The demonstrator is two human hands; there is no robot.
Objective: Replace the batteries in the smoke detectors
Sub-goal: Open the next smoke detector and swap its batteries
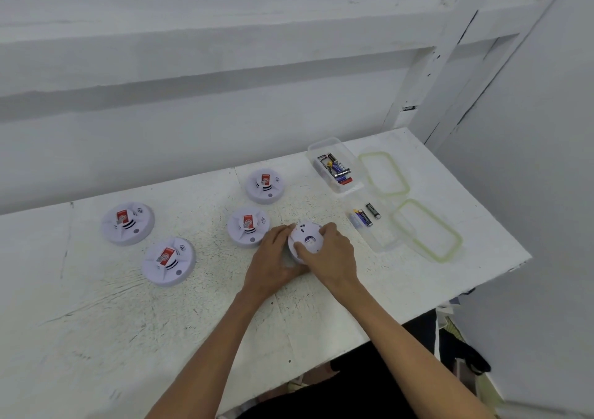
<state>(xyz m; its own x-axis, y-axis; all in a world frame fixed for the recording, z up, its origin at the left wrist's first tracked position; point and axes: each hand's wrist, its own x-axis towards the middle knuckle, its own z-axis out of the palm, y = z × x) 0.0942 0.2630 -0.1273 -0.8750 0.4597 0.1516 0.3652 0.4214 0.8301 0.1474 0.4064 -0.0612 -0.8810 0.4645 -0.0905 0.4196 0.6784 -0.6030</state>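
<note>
On the white table (160,322), near its middle, both hands grip one detector (305,237). The left hand (273,258) curls round its left rim. The right hand (331,254) wraps its right side, fingers over the far edge and thumb on the upturned face. That face is plain white with small holes and a dark blue patch. Whether the detector rests on the table or is lifted off it, I cannot tell.

The tabletop is painted white, scuffed and speckled with dark flecks, with seams running across it.

Just left of the left hand's fingers lies a second detector (248,230), and beyond it a third (265,186). Well left of the hands lie a fourth (168,261) and a fifth (127,223). All four carry a red label.

Just right of the right hand stands a clear box (381,241) holding a few batteries (361,217). Its green-rimmed lid (427,230) lies further right. Beyond the right hand a second box (313,161) holds a jumble of batteries, and its lid (384,174) lies beside it.

A white wall (225,113) with a long horizontal ledge runs behind the table. A white post (427,81) leans up at the far right corner, and a plain grey panel (546,161) closes the right side.
</note>
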